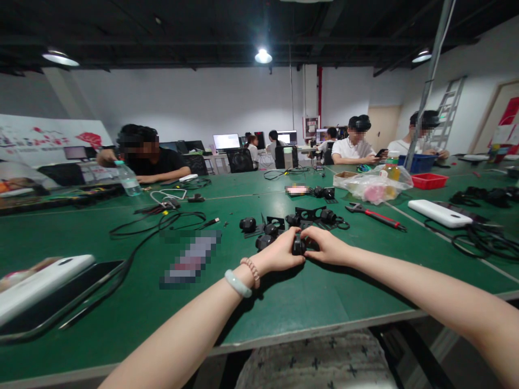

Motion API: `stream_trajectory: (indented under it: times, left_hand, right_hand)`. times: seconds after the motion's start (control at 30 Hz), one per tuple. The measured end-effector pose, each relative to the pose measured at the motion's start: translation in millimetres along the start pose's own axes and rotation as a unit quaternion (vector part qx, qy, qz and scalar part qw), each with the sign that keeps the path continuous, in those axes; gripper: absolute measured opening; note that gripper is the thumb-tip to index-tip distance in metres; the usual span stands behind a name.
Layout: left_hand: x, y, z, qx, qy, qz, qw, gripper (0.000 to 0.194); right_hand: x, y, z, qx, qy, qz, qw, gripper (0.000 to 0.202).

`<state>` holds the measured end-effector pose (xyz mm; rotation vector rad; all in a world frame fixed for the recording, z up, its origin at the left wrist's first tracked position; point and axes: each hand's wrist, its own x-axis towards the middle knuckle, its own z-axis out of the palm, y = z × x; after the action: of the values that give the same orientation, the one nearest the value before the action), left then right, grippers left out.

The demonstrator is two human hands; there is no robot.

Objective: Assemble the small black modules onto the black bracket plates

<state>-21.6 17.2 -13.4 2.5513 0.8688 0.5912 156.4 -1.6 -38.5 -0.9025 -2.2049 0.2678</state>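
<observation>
Black fitting (299,245) is held low at the near-middle of the green table (308,308), straight ahead of the wearer, between two bare hands. Left side is gripped by the left hand (284,249), thumb along the near face, fingers bent over the far one. From the opposite side it is pinched by the right hand (323,246), thumb and forefinger curled in round that end. Neither hand is nearer — the part is met by both, fingertips facing across it. Its long axis appears to be set crosswise, from one hand toward the other, but too much is covered by fingers for certainty. Whether the table is touched by the part cannot be told.

Loose black fittings (248,225) are scattered just beyond and to the left of the grip, with black brackets (308,212) spread among them. An adjustable wrench (376,216) is laid farther right, beyond the right hand — jaw end away, red-and-black handle slanted toward the near right, apart from both hands. To the left, a blurred flat slab (190,259) is left lying, cables (174,216) looped beyond it. A white case (440,213) is placed at far right.
</observation>
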Motion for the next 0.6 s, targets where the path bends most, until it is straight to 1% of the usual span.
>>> stream_trajectory:
  times: [0.6]
  left_hand:
    - [1.1,1.6,0.3,-0.016,0.001,0.005,1.000,0.055]
  right_hand:
    - [0.6,0.2,-1.0,-0.001,-0.001,0.007,1.000,0.029]
